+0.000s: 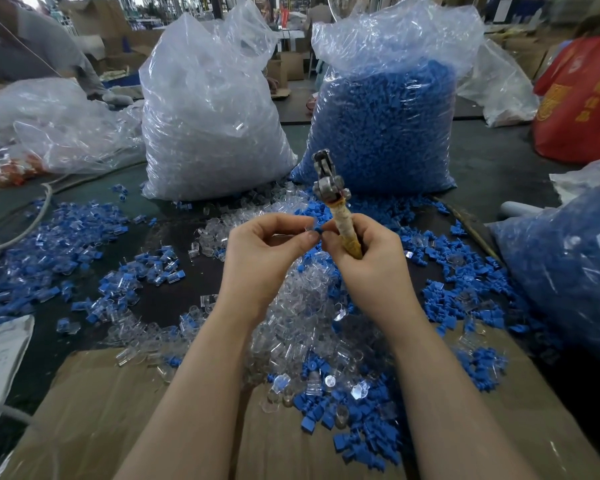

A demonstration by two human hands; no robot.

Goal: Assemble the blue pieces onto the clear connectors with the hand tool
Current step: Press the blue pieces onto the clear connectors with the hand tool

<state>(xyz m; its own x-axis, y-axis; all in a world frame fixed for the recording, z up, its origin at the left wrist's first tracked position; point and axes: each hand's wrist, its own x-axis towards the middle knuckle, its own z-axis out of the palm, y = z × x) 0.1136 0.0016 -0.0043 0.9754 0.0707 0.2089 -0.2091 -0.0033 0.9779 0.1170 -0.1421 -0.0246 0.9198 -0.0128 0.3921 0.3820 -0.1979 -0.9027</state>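
Fingertips (pixel 310 237) of left hand (pixel 264 251) pinch what appears a clear connector with a blue piece (pixel 317 230); right hand (pixel 364 254) beside them grips the hand tool (pixel 340 216) upright.

surface (pixel 492 157): dark, covered at the near edge by cardboard (pixel 94 403)
loose parts: blue pieces (pixel 465 289) and clear connectors (pixel 291 320) are scattered
bags: clear-part bag (pixel 208 126) and blue-part bag (pixel 385 123) are stood upright

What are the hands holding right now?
Left hand: pinching a clear connector.
Right hand: gripping the hand tool and pinching a blue piece.
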